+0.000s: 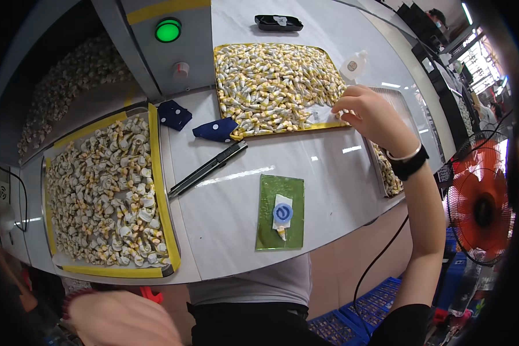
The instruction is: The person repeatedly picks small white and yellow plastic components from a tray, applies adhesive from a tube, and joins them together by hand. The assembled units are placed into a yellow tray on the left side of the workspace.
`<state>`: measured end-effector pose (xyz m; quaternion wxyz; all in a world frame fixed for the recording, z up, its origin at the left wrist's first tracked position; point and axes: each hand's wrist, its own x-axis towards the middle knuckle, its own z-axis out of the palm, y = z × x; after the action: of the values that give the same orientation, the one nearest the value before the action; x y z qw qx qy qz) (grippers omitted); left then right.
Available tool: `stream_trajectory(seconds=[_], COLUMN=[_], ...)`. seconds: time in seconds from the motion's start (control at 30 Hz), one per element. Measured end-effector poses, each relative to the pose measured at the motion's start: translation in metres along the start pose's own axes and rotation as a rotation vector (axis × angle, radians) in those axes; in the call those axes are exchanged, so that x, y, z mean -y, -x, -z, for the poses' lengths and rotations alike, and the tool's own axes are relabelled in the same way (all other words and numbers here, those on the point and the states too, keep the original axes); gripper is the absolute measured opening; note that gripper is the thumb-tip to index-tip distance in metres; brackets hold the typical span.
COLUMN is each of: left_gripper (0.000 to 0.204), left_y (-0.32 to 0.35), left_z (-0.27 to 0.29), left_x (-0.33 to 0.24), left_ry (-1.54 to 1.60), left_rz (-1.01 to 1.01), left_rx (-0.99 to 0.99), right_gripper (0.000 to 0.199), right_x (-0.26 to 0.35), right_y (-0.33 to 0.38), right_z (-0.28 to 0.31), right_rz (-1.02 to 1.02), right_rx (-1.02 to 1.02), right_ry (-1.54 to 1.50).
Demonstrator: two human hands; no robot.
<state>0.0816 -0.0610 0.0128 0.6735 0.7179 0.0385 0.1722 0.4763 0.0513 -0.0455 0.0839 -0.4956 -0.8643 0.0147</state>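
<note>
Right hand [368,113]: reaching out over the near right corner of the far tray [225,52], fingers curled and pinched together at the tray's yellow rim; whether anything sits between them cannot be told. Dark band and thin bracelet at the wrist.
Left hand [124,317]: low at the near left, below the counter [328,173] edge, blurred; open or closed cannot be told.
Far tray: flat, yellow-edged, heaped with small white-and-yellow tapered pieces [271,81].
Left tray [158,167]: metal, yellow-taped rim, filled with pale cup-like pieces [98,196].
Right tray [393,101]: partly hidden under the right forearm, similar small pieces at its near end.
Green mat [268,230]: glossy rectangle near the counter's front edge, carrying a white slip with a round blue disc [282,214].
Utility knife [209,169]: long, dark, lying diagonally between left tray and mat.
Two navy dotted cloths [215,129]: soft, crumpled, between the trays.
Green round button [168,30]: far left, on a grey panel.
Orange fan [480,209]: far right.
</note>
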Motion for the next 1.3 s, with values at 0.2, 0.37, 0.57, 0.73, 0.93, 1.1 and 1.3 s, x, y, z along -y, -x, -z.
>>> stream_trajectory(seconds=[0.2,0.37,0.57,0.73,0.93,1.1,1.3], left_gripper=[0.034,0.036,0.035,0.037,0.037,0.045,0.051], left_y=[0.014,0.003,-0.02,-0.023,-0.025,-0.015,-0.017], left_z=[-0.04,-0.068,-0.074,-0.077,-0.079,-0.077,-0.075], left_x=[0.074,0.104,0.118,0.119,0.115,0.125,0.129], left_ry=[0.756,0.977,1.138,1.155,1.094,1.192,1.165], left_rz=[0.086,-0.001,-0.051,-0.045,-0.028,-0.067,-0.049], left_rx=[-0.385,-0.705,-0.645,-0.672,-0.686,-0.64,-0.602], right_gripper=[0.003,0.004,0.004,0.009,0.013,0.013,0.023], right_x=[-0.007,-0.005,-0.006,-0.014,0.009,0.078,0.118], right_y=[-0.004,-0.003,-0.002,-0.001,0.008,0.023,0.046], right_z=[-0.016,-0.016,-0.018,-0.019,0.005,0.007,-0.012], right_rz=[0.053,0.008,-0.017,0.017,0.004,0.117,0.324], right_rx=[0.07,0.139,0.128,0.095,-0.015,-0.116,-0.052], right_ry=[0.109,0.086,-0.004,-0.02,-0.251,-0.387,-0.252])
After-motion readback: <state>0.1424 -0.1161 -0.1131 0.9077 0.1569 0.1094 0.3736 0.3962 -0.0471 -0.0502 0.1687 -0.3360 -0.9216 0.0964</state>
